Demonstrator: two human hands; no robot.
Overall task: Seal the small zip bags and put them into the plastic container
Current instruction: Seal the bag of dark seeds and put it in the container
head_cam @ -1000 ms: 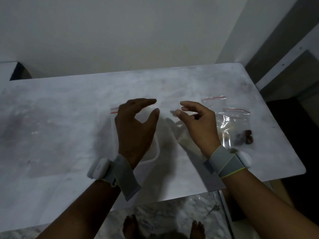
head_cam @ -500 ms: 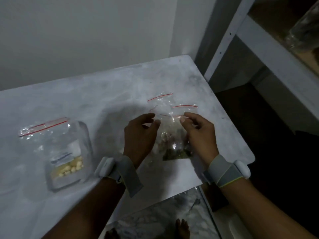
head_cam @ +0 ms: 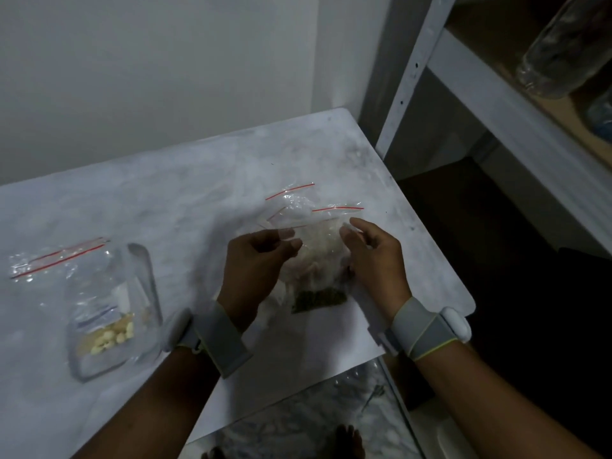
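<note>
A clear zip bag [head_cam: 319, 250] with green bits at its bottom is held up between my hands over the table's right part. My left hand [head_cam: 255, 260] pinches its top left corner and my right hand [head_cam: 374, 256] pinches its top right corner. Behind it lie several more small zip bags [head_cam: 298, 203] with red seal lines. At the left stands a clear plastic container [head_cam: 142, 276]; a zip bag [head_cam: 79, 276] with pale pieces at its bottom lies in it, its red-lined top sticking out over the far rim.
The white marbled table [head_cam: 165, 200] ends at a rounded right corner just beyond my right wrist. A white metal shelf rack [head_cam: 463, 81] with a clear bottle [head_cam: 563, 44] stands to the right. Floor and bare feet show below the near edge.
The view swung right from the container to the pile of bags. Both hands moved there, took a bag by its top corners and lifted it off the table.
</note>
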